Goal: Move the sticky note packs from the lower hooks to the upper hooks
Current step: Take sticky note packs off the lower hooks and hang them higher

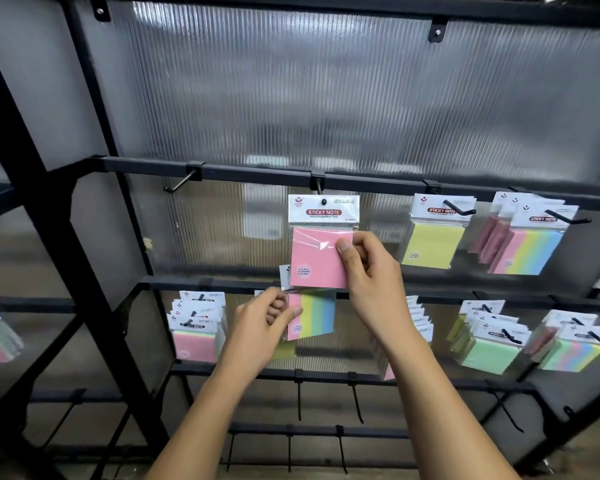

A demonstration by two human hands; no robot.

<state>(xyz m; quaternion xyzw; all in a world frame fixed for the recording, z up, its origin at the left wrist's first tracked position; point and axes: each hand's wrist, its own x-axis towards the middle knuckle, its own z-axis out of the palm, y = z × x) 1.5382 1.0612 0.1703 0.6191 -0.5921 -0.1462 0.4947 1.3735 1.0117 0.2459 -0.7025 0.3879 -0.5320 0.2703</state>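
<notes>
Fingers [345, 251] of the right hand [368, 271] pinch the pink pack [317, 261], hanging on an upper hook [318, 185]; the left hand [260, 327] pinches a striped pack [314, 317] lower down. Light, stiff pad in slippery film, likely; best held by the pad's edge, not the floppy header.

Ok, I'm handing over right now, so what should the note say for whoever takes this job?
Right hand pinches the pink pack, whose header hole sits on the middle upper hook.
Left hand pinches a striped pack, off any hook, just below.
Already up: yellow packs hang on an upper hook to the right.
Left: release pink, hang the striped one (the far-left upper hook is bare), then clear the lower-hook packs.
</notes>
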